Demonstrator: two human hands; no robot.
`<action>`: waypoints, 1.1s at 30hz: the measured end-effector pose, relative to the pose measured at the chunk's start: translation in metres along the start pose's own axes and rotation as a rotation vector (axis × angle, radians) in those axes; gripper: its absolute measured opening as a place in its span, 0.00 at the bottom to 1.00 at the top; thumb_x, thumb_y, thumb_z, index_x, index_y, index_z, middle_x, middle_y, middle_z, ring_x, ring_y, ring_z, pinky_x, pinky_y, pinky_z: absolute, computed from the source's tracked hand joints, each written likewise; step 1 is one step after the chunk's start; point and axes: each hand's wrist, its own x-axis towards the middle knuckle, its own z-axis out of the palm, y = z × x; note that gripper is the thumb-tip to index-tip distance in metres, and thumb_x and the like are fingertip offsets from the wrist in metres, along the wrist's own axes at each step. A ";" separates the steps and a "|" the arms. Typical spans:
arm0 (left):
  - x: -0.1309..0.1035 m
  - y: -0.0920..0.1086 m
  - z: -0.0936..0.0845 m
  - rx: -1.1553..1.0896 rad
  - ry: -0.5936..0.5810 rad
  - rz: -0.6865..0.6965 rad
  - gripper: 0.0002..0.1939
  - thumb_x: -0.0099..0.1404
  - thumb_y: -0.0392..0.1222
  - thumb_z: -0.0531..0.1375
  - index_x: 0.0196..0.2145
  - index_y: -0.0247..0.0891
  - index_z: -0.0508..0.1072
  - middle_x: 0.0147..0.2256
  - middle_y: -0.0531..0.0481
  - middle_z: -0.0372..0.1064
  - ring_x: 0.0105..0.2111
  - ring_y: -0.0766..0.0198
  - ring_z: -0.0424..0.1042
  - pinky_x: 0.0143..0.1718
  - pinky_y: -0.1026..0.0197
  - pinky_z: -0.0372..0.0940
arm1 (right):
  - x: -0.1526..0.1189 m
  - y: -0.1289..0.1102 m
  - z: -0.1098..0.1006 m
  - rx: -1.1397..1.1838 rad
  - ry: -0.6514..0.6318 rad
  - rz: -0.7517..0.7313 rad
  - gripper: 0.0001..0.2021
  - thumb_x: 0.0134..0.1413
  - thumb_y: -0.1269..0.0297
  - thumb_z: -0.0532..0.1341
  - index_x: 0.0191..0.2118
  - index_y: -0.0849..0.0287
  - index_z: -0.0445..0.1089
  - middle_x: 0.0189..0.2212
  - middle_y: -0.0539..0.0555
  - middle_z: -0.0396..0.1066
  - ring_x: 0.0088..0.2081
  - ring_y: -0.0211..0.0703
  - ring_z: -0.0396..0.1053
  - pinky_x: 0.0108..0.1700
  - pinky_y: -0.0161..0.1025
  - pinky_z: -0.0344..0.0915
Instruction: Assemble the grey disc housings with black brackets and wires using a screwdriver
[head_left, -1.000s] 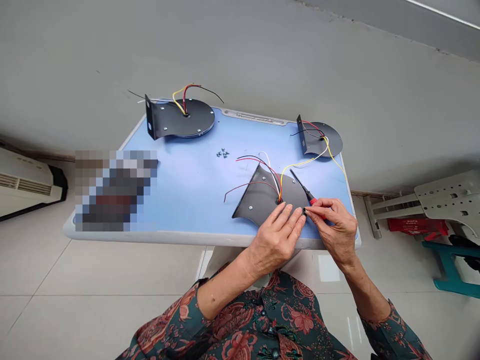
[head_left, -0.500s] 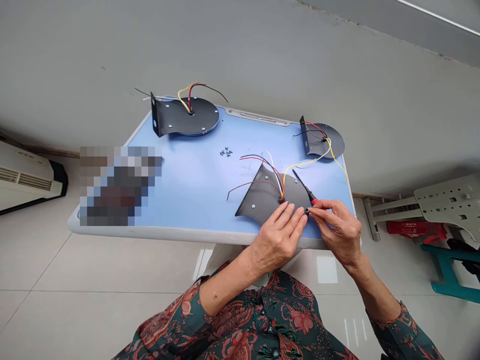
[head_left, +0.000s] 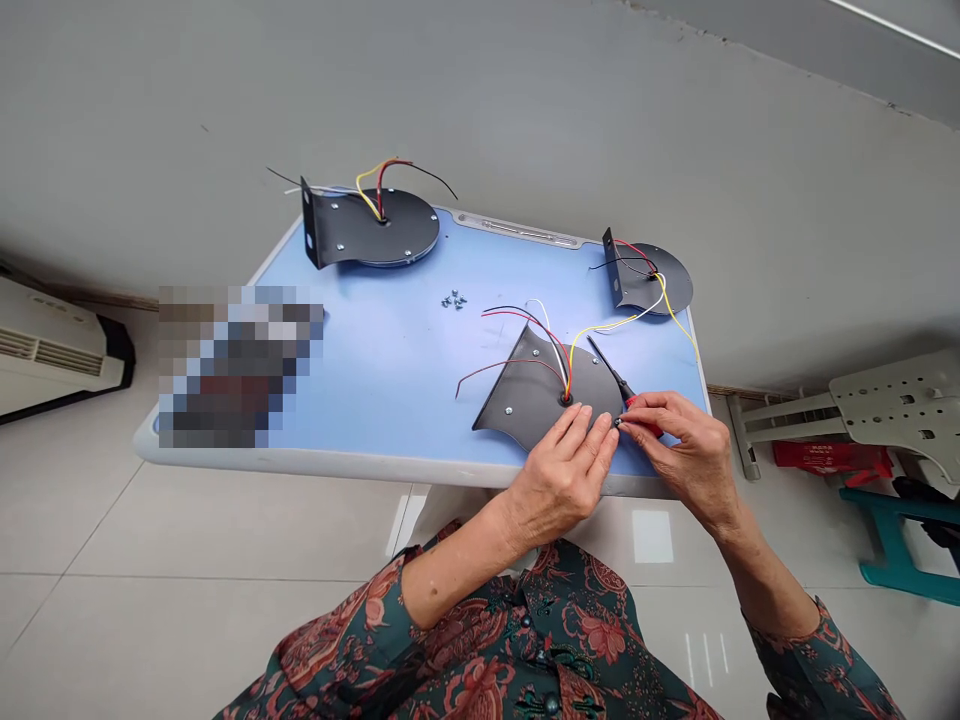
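In the head view, a dark grey metal plate (head_left: 521,385) with a curved edge lies near the table's front edge. Red, black, white and yellow wires (head_left: 567,375) rise from a hole in it, and several screws sit in its face. My left hand (head_left: 564,468) rests flat on the plate, fingers stretched out just below the wires. At the plate's right edge, my right hand (head_left: 688,440) pinches a small screw (head_left: 617,422) between thumb and fingertips. A screwdriver (head_left: 611,368) with a black shaft and red handle lies behind that hand, its handle partly covered.
Two similar wired plates stand on the blue table (head_left: 375,370): one at the back left (head_left: 367,230), one at the back right (head_left: 667,275). Several loose screws (head_left: 454,299) lie mid-table. A pixelated patch (head_left: 240,380) hides the left end. A teal stool (head_left: 900,545) stands right.
My right hand has shifted very slightly right, its fingertips still at the plate's edge. My left hand stays flat on the plate. The view has tilted a little.
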 end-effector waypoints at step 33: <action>-0.004 0.002 0.008 -0.032 -0.026 -0.084 0.25 0.67 0.28 0.51 0.60 0.21 0.70 0.59 0.32 0.70 0.61 0.48 0.69 0.63 0.47 0.68 | 0.001 0.002 -0.002 0.003 -0.053 -0.004 0.08 0.62 0.72 0.64 0.38 0.54 0.80 0.36 0.53 0.79 0.38 0.41 0.77 0.42 0.38 0.74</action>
